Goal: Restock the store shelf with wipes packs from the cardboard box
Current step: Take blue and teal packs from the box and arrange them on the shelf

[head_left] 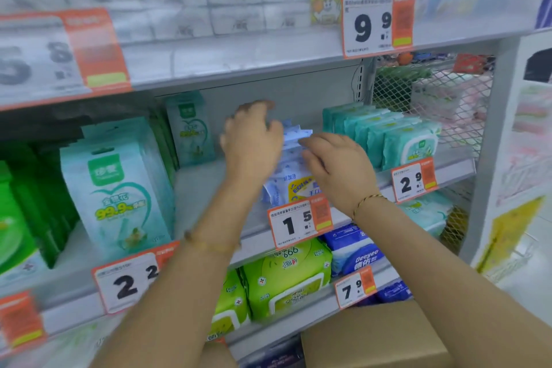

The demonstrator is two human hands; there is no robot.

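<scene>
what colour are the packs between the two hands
The soft wipes packs are pale blue and white with a yellow label; head view.

Grey metal shelving unit (pixel 209 81), several tiers, with a flat grey back panel (pixel 268 89) and a slotted upright (pixel 360 81) at the panel's right end. Orange-and-white price tags (pixel 377 24) clipped along the shelf edges. Right of the upright is a white diamond-mesh side panel (pixel 442 89); goods behind it show through, blurred. Pale grey end post (pixel 490 134) further right, then a white board with paper notices (pixel 531 134), one yellow sheet (pixel 513 236) low down. Glossy pale floor (pixel 534 272) bottom right. Light is bright and even, no hard shadows.
</scene>
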